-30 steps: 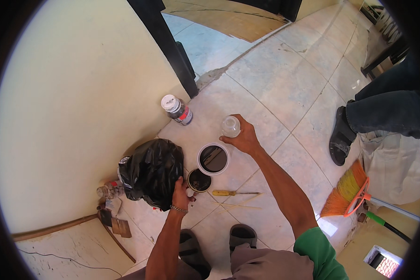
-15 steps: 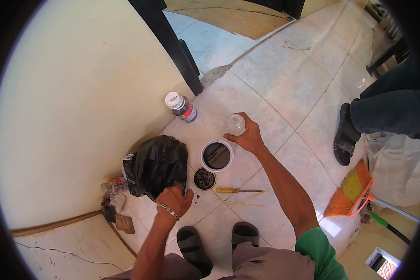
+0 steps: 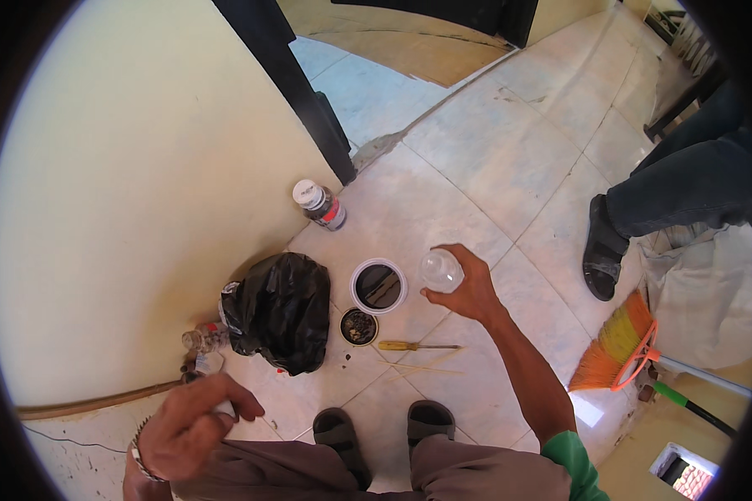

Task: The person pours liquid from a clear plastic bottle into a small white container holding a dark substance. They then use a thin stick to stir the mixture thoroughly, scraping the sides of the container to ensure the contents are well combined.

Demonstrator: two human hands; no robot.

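Nearest us, our left hand point(image 3: 188, 427) is raised on the left, fingers curled in, with a small white thing point(image 3: 225, 407) pinched between them; too little of it shows to say what it is. Beyond our sandals point(image 3: 430, 422), two thin sticks point(image 3: 422, 367) lie crossed on the tiles, with a yellow-handled screwdriver point(image 3: 399, 345) just past them. Left of its handle we see a small round tin point(image 3: 359, 310) of dark crumbs, and beside that a black plastic bag point(image 3: 286, 313). Behind the tin stands a white-rimmed tub point(image 3: 404, 286) of dark liquid. Just right of the tub, our right hand point(image 3: 472, 288) is half open, thumb and fingers curved around a clear bottle point(image 3: 439, 270). Farther off, a white-capped jar point(image 3: 319, 204) stands by the wall, near a black door frame point(image 3: 297, 92).
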